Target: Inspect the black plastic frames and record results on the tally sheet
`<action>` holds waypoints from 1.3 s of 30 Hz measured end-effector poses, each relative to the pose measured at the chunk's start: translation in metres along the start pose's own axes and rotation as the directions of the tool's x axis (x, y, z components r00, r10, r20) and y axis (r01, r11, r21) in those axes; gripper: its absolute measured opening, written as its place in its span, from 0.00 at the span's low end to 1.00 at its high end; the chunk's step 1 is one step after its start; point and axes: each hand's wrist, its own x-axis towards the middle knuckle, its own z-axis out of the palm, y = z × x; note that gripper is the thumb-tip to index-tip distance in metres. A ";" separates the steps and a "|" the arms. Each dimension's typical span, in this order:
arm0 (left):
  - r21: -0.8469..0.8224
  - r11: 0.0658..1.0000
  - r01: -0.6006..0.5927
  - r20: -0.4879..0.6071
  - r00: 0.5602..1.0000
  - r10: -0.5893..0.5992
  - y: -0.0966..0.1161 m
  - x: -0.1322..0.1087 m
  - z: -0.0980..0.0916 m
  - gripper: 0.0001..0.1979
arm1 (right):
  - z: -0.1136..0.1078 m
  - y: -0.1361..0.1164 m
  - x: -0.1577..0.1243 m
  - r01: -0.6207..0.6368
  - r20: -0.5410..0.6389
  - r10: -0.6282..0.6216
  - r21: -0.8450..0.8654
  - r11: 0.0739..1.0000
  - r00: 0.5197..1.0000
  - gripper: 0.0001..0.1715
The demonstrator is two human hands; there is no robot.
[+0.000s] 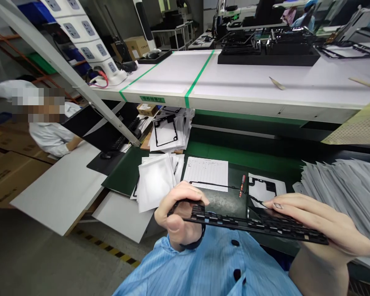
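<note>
My left hand (180,209) and my right hand (323,222) grip opposite ends of a long black plastic frame (249,224) with rows of small raised clips, holding it tilted above the green work mat (222,201). The thumb of my left hand presses under the near end, and my right fingers wrap over the far end. Just beyond the frame lies a thin black gasket on white backing (262,188). A red marker (242,186) and a printed paper form (205,172) lie on the mat, and a thin black strip (212,185) runs across the form's lower edge.
A stack of white film sheets (156,183) lies left of the form, and a tall pile of grey sheets (342,193) lies to the right. Above stands a white bench (172,74) with green tape and black trays. A co-worker in a white coat (51,137) stands at left.
</note>
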 end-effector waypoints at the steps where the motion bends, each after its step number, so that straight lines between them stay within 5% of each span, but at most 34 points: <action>1: 0.002 1.000 -0.001 -0.002 1.000 0.001 0.000 0.000 0.000 0.31 | 0.001 0.001 0.001 0.022 0.014 -0.022 0.005 1.000 1.000 0.29; 14: -0.071 0.997 0.016 0.007 1.000 -0.016 0.000 -0.002 -0.006 0.30 | 0.007 0.003 -0.013 0.014 -0.055 -0.011 0.051 0.999 0.998 0.23; 17: -0.076 0.992 0.098 0.024 0.995 -0.096 -0.004 0.000 -0.008 0.31 | 0.009 0.003 -0.011 0.022 -0.066 -0.016 0.087 0.996 0.998 0.18; 20: -0.148 0.946 0.289 -0.027 0.955 -0.296 -0.016 0.006 -0.006 0.33 | 0.015 0.002 -0.003 -0.042 -0.056 0.060 0.271 0.962 0.997 0.09; 24: -0.200 0.754 0.626 0.056 0.775 -0.629 -0.048 0.015 0.002 0.33 | 0.033 0.006 0.000 -0.367 0.119 0.391 0.661 0.655 0.913 0.18; 29: -0.122 0.394 0.911 0.301 0.412 -0.860 -0.090 0.021 0.002 0.24 | 0.045 0.013 -0.010 -0.504 0.227 0.590 0.785 0.359 0.774 0.25; 34: 0.006 0.034 0.999 0.526 0.026 -0.850 -0.104 0.011 -0.019 0.10 | 0.035 0.023 -0.009 -0.473 0.219 0.806 0.877 0.084 0.550 0.27; 37: 0.053 -0.110 0.993 0.591 -0.120 -0.798 -0.105 0.005 -0.036 0.10 | 0.028 0.036 -0.009 -0.404 0.204 0.879 0.915 -0.015 0.430 0.29; 39: 0.053 -0.176 0.983 0.594 -0.173 -0.786 -0.105 0.005 -0.044 0.14 | 0.026 0.044 -0.011 -0.364 0.206 0.911 0.929 -0.068 0.356 0.28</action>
